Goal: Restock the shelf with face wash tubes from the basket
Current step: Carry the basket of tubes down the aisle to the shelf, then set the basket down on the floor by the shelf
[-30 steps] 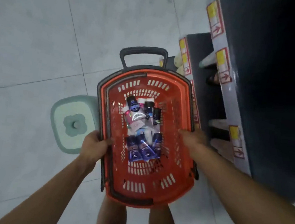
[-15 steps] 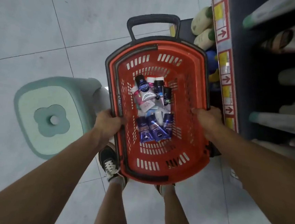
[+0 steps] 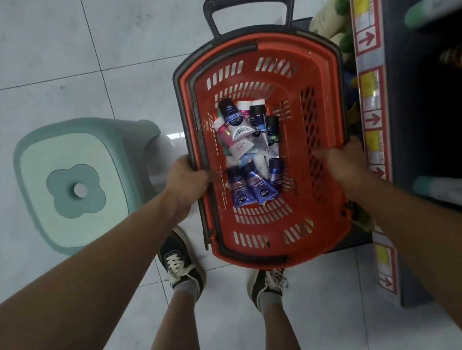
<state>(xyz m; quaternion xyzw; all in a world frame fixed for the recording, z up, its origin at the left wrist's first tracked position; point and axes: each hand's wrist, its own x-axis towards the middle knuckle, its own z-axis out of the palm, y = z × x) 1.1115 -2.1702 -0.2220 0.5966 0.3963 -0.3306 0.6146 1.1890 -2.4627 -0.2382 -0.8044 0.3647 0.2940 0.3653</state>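
An orange plastic basket (image 3: 320,230) with a dark rim and a black pull handle is held above the floor in front of me. Several face wash tubes (image 3: 249,154), dark blue, white and pink, lie heaped on its bottom. My left hand (image 3: 186,180) grips the basket's left rim. My right hand (image 3: 341,163) grips the right rim, close to the shelf edge. The dark shelf (image 3: 433,142) stands on the right, with price labels along its edge and pale tubes lying on its boards.
A mint-green plastic stool (image 3: 75,186) stands on the tiled floor to the left of the basket. My two feet in black sneakers (image 3: 181,266) stand below the basket. Cream and green bottles (image 3: 334,22) sit on a low shelf beyond the basket.
The basket has come up and towards me, held by both hands on its rims. My view has tilted down, so my legs and shoes show, and the shelf's products have come into sight.
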